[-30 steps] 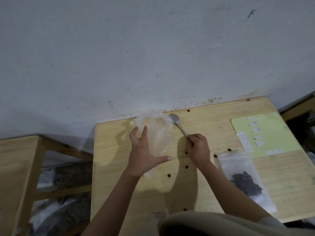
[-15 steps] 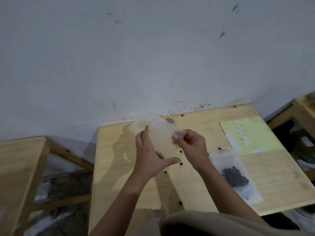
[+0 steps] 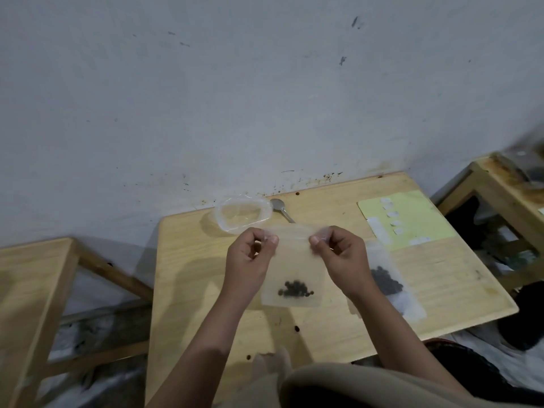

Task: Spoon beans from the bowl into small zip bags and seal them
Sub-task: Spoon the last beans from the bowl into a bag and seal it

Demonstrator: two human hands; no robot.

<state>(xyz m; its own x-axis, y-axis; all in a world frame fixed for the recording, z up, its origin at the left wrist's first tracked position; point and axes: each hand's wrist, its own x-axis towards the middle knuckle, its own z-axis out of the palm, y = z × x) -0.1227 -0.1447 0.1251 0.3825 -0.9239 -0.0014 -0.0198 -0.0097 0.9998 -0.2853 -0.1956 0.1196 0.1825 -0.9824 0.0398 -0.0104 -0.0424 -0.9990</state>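
A small clear zip bag point(image 3: 293, 266) hangs upright above the wooden table point(image 3: 188, 260), with a little heap of dark beans point(image 3: 295, 289) at its bottom. My left hand point(image 3: 250, 257) pinches the bag's top left corner and my right hand point(image 3: 343, 254) pinches its top right corner. Behind the bag, a clear plastic bowl point(image 3: 242, 214) stands near the wall and looks empty. A metal spoon point(image 3: 281, 208) lies on the table just right of the bowl. A second zip bag with beans point(image 3: 388, 282) lies flat to the right of my right wrist.
A yellow-green sheet with white stickers point(image 3: 412, 219) lies at the table's back right. A few loose beans point(image 3: 296, 328) lie near the front edge. Wooden frames stand to the left point(image 3: 35, 290) and right point(image 3: 500, 195). The wall point(image 3: 265, 98) runs directly behind the table.
My right hand has let go of the spoon, which now lies by the bowl. Both hands have moved to the bag's top corners and hold it upright, beans settled at the bottom.
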